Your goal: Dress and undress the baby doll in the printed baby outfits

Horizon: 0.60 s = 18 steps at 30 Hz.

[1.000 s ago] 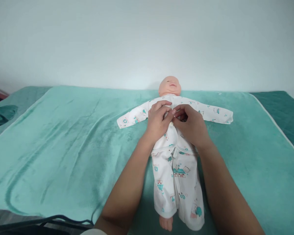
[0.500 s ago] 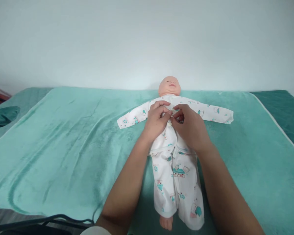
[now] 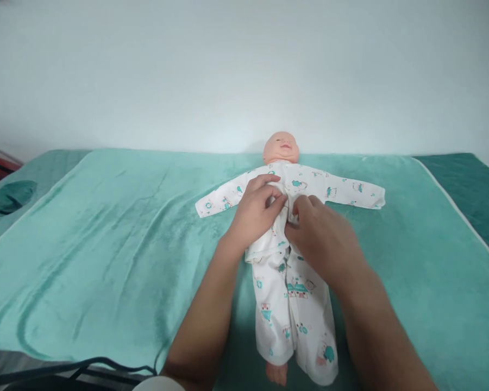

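A baby doll [image 3: 281, 146] lies on its back, arms spread wide, head toward the wall. It wears a white printed shirt [image 3: 264, 241] and matching trousers [image 3: 271, 309]; one bare foot pokes out at the bottom. My left hand [image 3: 261, 209] rests on the chest, thumb and fingers pinching the shirt's front edge. Closed at the lower front of the shirt is my right hand [image 3: 320, 228], its curled fingers gripping the cloth near the opening. The buttons under my hands are hidden.
A light green velvety cover [image 3: 85, 260] with wrinkles spreads over the bed. Darker green quilted fabric [image 3: 460, 179] shows at the right. Behind stands a white wall [image 3: 244, 70]. A black cable [image 3: 101, 359] runs along the lower left, beside a white rounded object [image 3: 158, 383].
My right hand has moved down the shirt front, away from my left fingers. My left hand has shifted only slightly. The upper chest print is now uncovered.
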### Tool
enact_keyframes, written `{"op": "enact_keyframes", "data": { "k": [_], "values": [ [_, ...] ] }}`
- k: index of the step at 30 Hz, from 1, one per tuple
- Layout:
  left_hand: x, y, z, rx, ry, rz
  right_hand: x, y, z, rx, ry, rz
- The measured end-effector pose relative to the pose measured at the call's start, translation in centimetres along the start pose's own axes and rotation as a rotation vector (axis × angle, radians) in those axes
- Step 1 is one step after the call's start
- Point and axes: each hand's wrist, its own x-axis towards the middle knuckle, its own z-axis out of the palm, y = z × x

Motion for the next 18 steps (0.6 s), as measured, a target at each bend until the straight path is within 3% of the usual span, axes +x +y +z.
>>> {"op": "enact_keyframes", "data": {
  "k": [5, 9, 18],
  "values": [
    [-0.6, 0.5, -1.5, 0.054, -0.199, 0.031, -0.2, -0.7, 0.5, -0.063, -0.026, -0.008],
    [-0.6, 0.6, -1.8, 0.069, -0.230, 0.059, -0.3, -0.2, 0.1, -0.040, -0.055, 0.004],
    [-0.6, 0.8, -1.6, 0.072, -0.248, 0.085, 1.2, 4.3, -1.3, 0.503, -0.276, -0.034]
  ]
}}
